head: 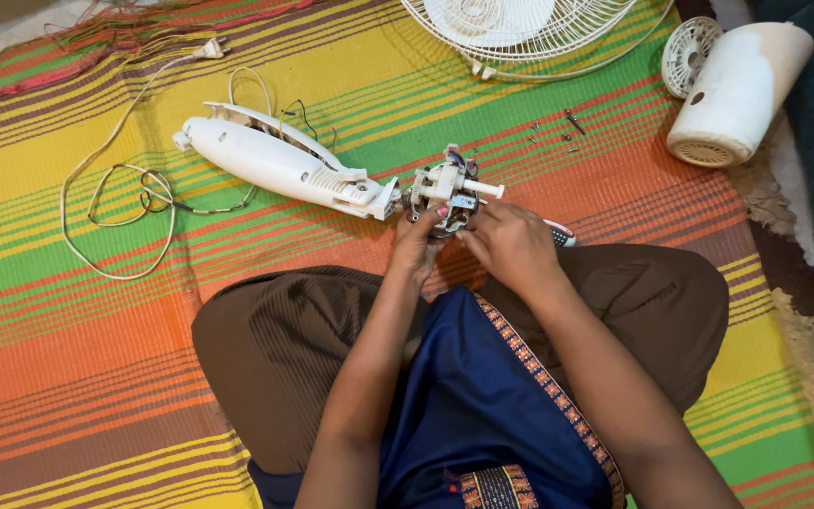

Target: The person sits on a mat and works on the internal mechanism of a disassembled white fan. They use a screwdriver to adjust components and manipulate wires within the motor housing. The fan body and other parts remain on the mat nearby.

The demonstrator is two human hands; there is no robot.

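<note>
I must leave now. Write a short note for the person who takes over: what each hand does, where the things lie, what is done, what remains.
Left hand and right hand both grip the exposed fan motor, still joined to the white fan neck lying on the striped mat.
Done: wire grille and white motor cover are off and lie at the top of the mat; loose screws lie near the cover.
Left: motor is not separated from the neck; power cord lies unplugged at left.

Single head-worn view, steeply downward and close (lap, striped mat [96,377] ahead)
</note>
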